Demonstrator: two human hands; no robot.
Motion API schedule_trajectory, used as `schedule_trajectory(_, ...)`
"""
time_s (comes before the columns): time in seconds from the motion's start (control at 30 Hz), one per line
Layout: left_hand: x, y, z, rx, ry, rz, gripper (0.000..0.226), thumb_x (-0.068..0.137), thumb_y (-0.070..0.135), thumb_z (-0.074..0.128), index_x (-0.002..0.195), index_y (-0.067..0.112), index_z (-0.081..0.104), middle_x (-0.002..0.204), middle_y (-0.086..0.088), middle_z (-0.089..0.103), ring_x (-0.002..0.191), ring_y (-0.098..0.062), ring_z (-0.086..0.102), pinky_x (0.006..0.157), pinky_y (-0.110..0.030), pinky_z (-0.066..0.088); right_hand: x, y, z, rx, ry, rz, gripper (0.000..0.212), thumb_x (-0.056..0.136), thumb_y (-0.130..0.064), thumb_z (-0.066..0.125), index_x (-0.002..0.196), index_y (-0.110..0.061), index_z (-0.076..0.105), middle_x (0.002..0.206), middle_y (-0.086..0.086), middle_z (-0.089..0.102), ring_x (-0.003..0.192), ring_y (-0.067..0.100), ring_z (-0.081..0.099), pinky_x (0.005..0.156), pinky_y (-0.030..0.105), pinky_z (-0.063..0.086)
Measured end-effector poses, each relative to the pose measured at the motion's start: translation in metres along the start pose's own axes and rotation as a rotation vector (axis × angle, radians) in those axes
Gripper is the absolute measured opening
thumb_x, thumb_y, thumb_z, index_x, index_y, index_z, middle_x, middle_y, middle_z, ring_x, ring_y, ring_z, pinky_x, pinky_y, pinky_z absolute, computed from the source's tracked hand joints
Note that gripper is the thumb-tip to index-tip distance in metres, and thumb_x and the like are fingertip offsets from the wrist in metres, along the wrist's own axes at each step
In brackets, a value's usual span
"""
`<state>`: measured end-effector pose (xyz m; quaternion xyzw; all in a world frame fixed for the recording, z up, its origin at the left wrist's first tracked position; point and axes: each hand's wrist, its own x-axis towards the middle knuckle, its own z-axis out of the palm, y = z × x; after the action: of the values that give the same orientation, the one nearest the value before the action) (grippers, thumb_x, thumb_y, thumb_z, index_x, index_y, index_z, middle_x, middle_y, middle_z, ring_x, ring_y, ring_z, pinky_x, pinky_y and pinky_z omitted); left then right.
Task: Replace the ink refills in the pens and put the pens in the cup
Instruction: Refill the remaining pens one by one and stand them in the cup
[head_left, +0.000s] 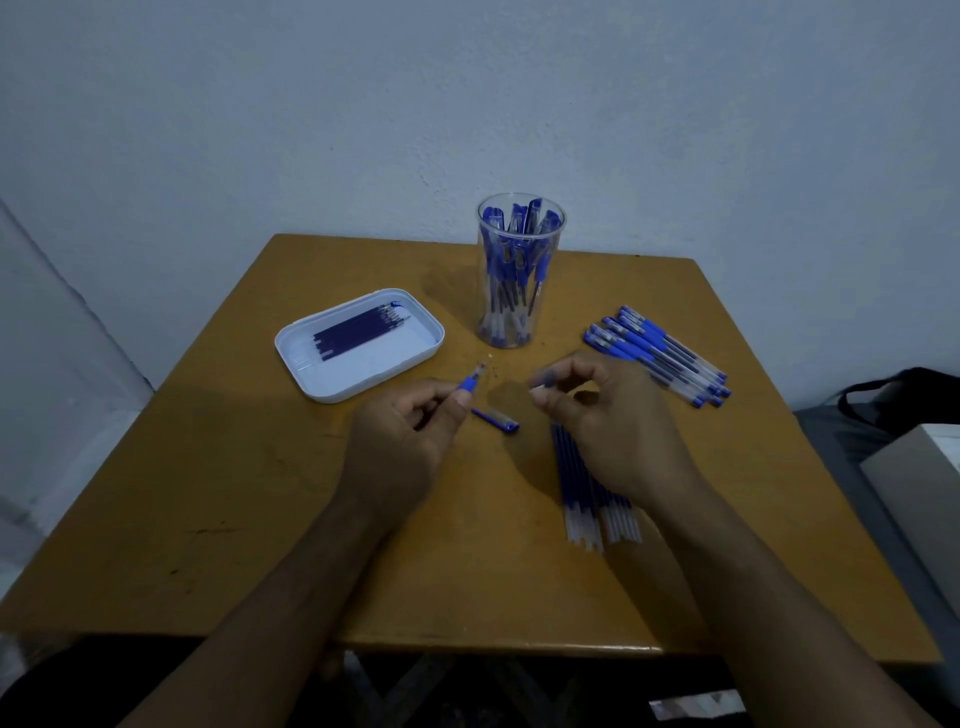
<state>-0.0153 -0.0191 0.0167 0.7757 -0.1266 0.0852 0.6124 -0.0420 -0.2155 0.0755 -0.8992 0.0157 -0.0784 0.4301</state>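
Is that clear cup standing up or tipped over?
Upright. The cup stands on its base on the table, rim upward, with pens leaning inside it.

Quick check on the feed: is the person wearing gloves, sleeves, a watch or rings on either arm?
Nothing shows. The left hand and right hand are bare, without gloves or visible rings, and both forearms are uncovered down to the frame's edge, with no sleeve, watch or band in sight.

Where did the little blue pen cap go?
In the head view, the small blue pen cap lies on the brown wooden table, between the left hand and right hand, in front of the clear plastic cup.
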Motion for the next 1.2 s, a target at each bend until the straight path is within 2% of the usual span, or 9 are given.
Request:
schedule_trajectory(0.1, 0.004, -0.002, -0.002, -0.06, 0.074, -0.064, 0.017, 0.101, 0.016, 0.06, 0.11, 0.012, 0.075, 0.066, -0.002, 0.065, 0.052, -0.007, 0.054, 0.053, -0.022, 0.047, -0.008, -0.005, 0.017, -0.351, -0.114, -0.086, 0.011, 0.098, -0.028, 0.064, 0.106, -0.029, 0.071, 0.105, -0.011, 0.053, 0.089, 0.004, 0.051, 0.072, 0.017, 0.042)
schedule_trajectory(0.2, 0.003, -0.003, -0.002, -0.073, 0.075, -0.088, 0.02, 0.101, 0.012, 0.06, 0.116, 0.008, 0.072, 0.068, 0.0, 0.067, 0.054, -0.006, 0.056, 0.053, -0.022, 0.047, -0.013, -0.007, 0.031, -0.485, -0.19, -0.067, 0.02, 0.1, -0.027, 0.061, 0.117, -0.026, 0.069, 0.111, -0.006, 0.05, 0.095, 0.008, 0.052, 0.082, 0.027, 0.051)
schedule_trajectory(0.47, -0.001, 0.0, -0.002, -0.049, 0.003, -0.054, 0.019, 0.1, 0.011, 0.06, 0.114, 0.012, 0.072, 0.069, 0.001, 0.067, 0.056, -0.004, 0.058, 0.056, -0.019, 0.047, -0.012, -0.008, 0.032, -0.518, -0.215, 0.012, 0.025, 0.098, -0.032, 0.063, 0.122, -0.024, 0.068, 0.115, -0.004, 0.049, 0.097, 0.009, 0.05, 0.081, 0.024, 0.046)
schedule_trajectory(0.57, -0.004, 0.003, -0.002, -0.037, -0.042, 0.006, 0.021, 0.1, 0.009, 0.06, 0.112, 0.02, 0.072, 0.069, 0.006, 0.067, 0.056, -0.002, 0.058, 0.056, -0.016, 0.046, -0.011, -0.005, 0.027, -0.49, -0.165, -0.018, 0.028, 0.097, -0.035, 0.064, 0.123, -0.025, 0.067, 0.107, -0.007, 0.051, 0.089, 0.006, 0.048, 0.069, 0.018, 0.039)
schedule_trajectory(0.7, -0.005, 0.006, -0.001, -0.023, -0.124, 0.116, 0.025, 0.1, 0.01, 0.06, 0.121, 0.02, 0.071, 0.07, 0.011, 0.067, 0.057, -0.005, 0.059, 0.057, -0.015, 0.045, -0.014, -0.006, 0.023, -0.063, 0.041, -0.08, 0.025, 0.099, -0.032, 0.063, 0.121, -0.024, 0.071, 0.095, -0.015, 0.064, 0.082, 0.0, 0.06, 0.064, 0.012, 0.045)
schedule_trajectory(0.83, -0.005, 0.006, -0.001, 0.015, -0.15, 0.188, 0.027, 0.099, 0.017, 0.063, 0.124, 0.017, 0.071, 0.071, 0.008, 0.067, 0.061, -0.014, 0.062, 0.055, -0.024, 0.05, -0.016, -0.009, 0.024, 0.44, 0.03, 0.036, 0.018, 0.099, -0.032, 0.062, 0.104, -0.025, 0.078, 0.073, -0.008, 0.069, 0.047, 0.001, 0.05, 0.046, 0.013, 0.036)
schedule_trajectory(0.93, -0.006, 0.004, -0.001, 0.028, -0.152, 0.193, 0.023, 0.099, 0.021, 0.062, 0.12, 0.023, 0.071, 0.07, 0.002, 0.066, 0.062, -0.019, 0.061, 0.055, -0.035, 0.052, -0.016, -0.011, 0.025, 0.596, 0.064, 0.128, 0.017, 0.097, -0.028, 0.064, 0.101, -0.021, 0.079, 0.083, 0.005, 0.073, 0.049, 0.006, 0.046, 0.044, 0.02, 0.036)
schedule_trajectory(1.1, -0.004, -0.002, 0.001, 0.082, -0.138, 0.167, 0.021, 0.098, 0.017, 0.065, 0.117, 0.015, 0.075, 0.068, 0.015, 0.063, 0.061, -0.008, 0.057, 0.055, -0.018, 0.044, -0.01, -0.012, 0.011, 0.804, 0.224, 0.176, 0.023, 0.107, -0.024, 0.047, 0.105, -0.007, 0.062, 0.091, 0.01, 0.076, 0.053, 0.016, 0.059, 0.037, 0.026, 0.039)
schedule_trajectory(1.2, -0.004, -0.003, 0.003, 0.097, -0.138, 0.165, 0.02, 0.097, 0.02, 0.066, 0.115, 0.018, 0.076, 0.066, 0.007, 0.062, 0.058, -0.012, 0.053, 0.053, -0.022, 0.043, -0.003, -0.006, 0.002, 0.9, 0.42, 0.197, 0.02, 0.109, -0.024, 0.042, 0.107, -0.009, 0.056, 0.089, 0.015, 0.076, 0.06, 0.019, 0.065, 0.041, 0.029, 0.048)
